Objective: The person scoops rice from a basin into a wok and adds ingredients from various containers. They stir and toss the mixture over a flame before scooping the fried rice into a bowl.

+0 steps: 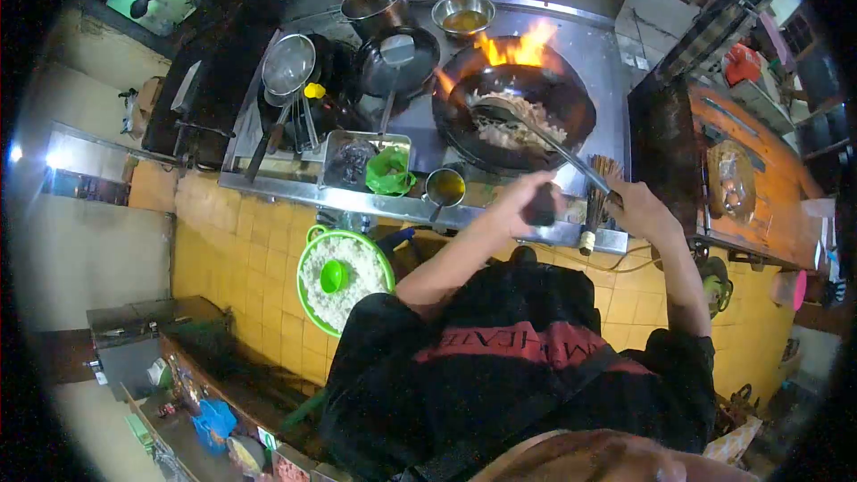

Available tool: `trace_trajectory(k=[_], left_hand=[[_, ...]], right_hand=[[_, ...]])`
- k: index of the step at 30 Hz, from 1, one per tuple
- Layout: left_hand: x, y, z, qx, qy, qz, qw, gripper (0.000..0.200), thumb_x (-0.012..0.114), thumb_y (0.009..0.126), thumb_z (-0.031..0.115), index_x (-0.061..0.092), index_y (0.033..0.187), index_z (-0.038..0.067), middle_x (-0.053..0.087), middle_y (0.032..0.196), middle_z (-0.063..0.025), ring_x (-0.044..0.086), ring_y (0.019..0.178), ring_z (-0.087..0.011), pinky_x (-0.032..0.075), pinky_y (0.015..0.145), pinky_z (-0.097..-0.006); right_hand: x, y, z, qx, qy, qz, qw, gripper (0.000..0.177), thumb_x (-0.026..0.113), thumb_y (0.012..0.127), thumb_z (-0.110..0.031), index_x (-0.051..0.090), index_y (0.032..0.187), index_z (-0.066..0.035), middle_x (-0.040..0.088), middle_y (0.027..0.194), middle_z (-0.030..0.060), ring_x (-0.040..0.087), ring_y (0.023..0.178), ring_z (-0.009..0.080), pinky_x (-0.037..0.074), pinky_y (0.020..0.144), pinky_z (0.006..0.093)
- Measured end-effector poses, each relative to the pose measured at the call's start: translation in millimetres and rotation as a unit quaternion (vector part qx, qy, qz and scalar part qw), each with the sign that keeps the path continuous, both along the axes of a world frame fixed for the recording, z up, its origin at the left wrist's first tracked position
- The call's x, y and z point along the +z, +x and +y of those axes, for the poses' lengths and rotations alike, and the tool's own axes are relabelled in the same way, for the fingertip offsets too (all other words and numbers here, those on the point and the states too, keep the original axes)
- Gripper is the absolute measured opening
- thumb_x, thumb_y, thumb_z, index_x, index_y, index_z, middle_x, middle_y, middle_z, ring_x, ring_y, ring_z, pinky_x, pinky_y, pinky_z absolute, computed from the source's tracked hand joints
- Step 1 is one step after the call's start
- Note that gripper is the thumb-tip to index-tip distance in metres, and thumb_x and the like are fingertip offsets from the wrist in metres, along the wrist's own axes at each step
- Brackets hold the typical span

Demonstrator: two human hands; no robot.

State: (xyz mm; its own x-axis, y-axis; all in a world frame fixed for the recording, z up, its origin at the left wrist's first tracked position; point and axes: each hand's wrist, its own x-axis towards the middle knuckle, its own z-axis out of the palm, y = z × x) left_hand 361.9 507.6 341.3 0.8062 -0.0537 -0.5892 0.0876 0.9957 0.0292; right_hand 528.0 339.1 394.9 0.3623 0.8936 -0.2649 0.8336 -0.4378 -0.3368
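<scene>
A black wok (pixel 571 112) sits on the steel stove, holding pale food (pixel 513 129), and orange flames (pixel 520 46) rise at its far rim. My left hand (pixel 525 195) is shut on the wok's dark handle (pixel 542 211) at the near edge. My right hand (pixel 636 205) grips the long handle of a metal ladle (pixel 553 143), whose bowl rests in the food. Both black-sleeved arms reach forward over the stove's front.
A green basin of white rice (pixel 344 281) with a green scoop stands on the floor at lower left. On the stove are a small sauce pot (pixel 445 186), a green bowl (pixel 388 170), a steel bowl (pixel 462 13), a pot (pixel 375 0) and a strainer (pixel 287 62). A wooden table (pixel 768 187) stands on the right.
</scene>
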Motion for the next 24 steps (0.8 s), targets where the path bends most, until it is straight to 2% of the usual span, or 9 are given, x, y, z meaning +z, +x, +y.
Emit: trace_trajectory(k=[5,9,12,14,15,17,18,20,24], left_hand=[[-98,-6,2,-0.046,0.304,0.139,0.941,0.019,0.054,0.089,0.025,0.055,0.079,0.009,0.055,0.061,-0.0025,0.055,0.051,-0.0171,0.049,0.049,-0.0335],[-3,-26,-55,-0.049,0.193,0.1,0.975,0.02,0.054,0.086,0.019,0.054,0.071,0.007,0.054,0.059,-0.0059,0.053,0.049,-0.0179,0.046,0.051,-0.0312],[-54,-15,3,-0.052,0.236,0.053,0.969,0.02,0.055,0.087,0.02,0.053,0.072,0.006,0.054,0.058,-0.0053,0.052,0.05,-0.0169,0.045,0.052,-0.0303],[-122,-14,27,0.002,0.277,0.037,0.96,0.022,0.054,0.087,0.023,0.055,0.073,0.007,0.054,0.058,-0.0052,0.052,0.052,-0.0157,0.045,0.053,-0.0299],[-90,-21,9,-0.026,0.332,0.064,0.941,0.022,0.054,0.087,0.024,0.054,0.072,0.007,0.054,0.058,-0.0047,0.052,0.054,-0.0148,0.044,0.054,-0.0277],[-56,-41,-26,-0.058,0.301,0.073,0.949,0.019,0.057,0.086,0.023,0.055,0.075,0.008,0.054,0.06,-0.0042,0.053,0.052,-0.0151,0.044,0.051,-0.0276],[-50,-45,-32,-0.09,0.263,0.091,0.956,0.017,0.059,0.086,0.022,0.055,0.078,0.008,0.055,0.062,-0.0038,0.053,0.05,-0.0154,0.044,0.048,-0.0275],[-59,-41,-18,-0.097,0.272,0.09,0.953,0.017,0.059,0.086,0.023,0.055,0.079,0.008,0.055,0.063,-0.004,0.053,0.049,-0.0153,0.045,0.047,-0.028],[-167,-19,21,-0.041,0.383,0.055,0.921,0.016,0.061,0.085,0.021,0.056,0.084,0.006,0.056,0.065,-0.0039,0.054,0.05,-0.0137,0.046,0.045,-0.0279]], right_hand=[[7,-14,-14,-0.015,-0.001,-0.001,1.0,0.044,0.059,0.081,-0.013,0.05,0.124,-0.011,0.061,0.079,0.0243,0.061,0.079,0.041,0.05,0.071,0.0472],[0,-20,-13,-0.071,-0.099,-0.061,0.991,0.045,0.054,0.082,-0.014,0.047,0.127,-0.008,0.062,0.087,0.0259,0.061,0.086,0.0394,0.051,0.071,0.0491],[-50,-16,-37,-0.018,-0.03,-0.098,0.995,0.049,0.058,0.082,-0.014,0.045,0.13,-0.015,0.061,0.083,0.0263,0.061,0.079,0.0427,0.051,0.07,0.0508],[-68,-7,-25,-0.133,-0.095,-0.106,0.981,0.051,0.056,0.084,-0.015,0.042,0.133,-0.018,0.062,0.081,0.0236,0.062,0.077,0.0411,0.051,0.069,0.0508],[-66,-1,-25,-0.136,-0.09,-0.107,0.981,0.051,0.056,0.084,-0.015,0.042,0.133,-0.018,0.062,0.081,0.0236,0.062,0.077,0.0411,0.051,0.069,0.0508],[-51,21,-23,-0.077,0.067,-0.047,0.994,0.051,0.051,0.087,-0.015,0.04,0.137,-0.02,0.063,0.08,0.023,0.063,0.073,0.0387,0.05,0.066,0.0503],[-34,24,-18,-0.076,0.069,-0.048,0.994,0.051,0.051,0.087,-0.015,0.04,0.137,-0.02,0.063,0.08,0.023,0.063,0.073,0.0387,0.05,0.066,0.0503],[-4,29,-10,-0.182,-0.048,0.221,0.957,0.042,0.047,0.091,-0.016,0.044,0.133,-0.012,0.063,0.085,0.022,0.062,0.078,0.0379,0.05,0.066,0.0442],[-157,13,41,0.019,0.025,-0.034,0.999,0.028,0.038,0.092,-0.014,0.053,0.11,0.001,0.06,0.094,0.026,0.058,0.09,0.0403,0.047,0.075,0.0474]])
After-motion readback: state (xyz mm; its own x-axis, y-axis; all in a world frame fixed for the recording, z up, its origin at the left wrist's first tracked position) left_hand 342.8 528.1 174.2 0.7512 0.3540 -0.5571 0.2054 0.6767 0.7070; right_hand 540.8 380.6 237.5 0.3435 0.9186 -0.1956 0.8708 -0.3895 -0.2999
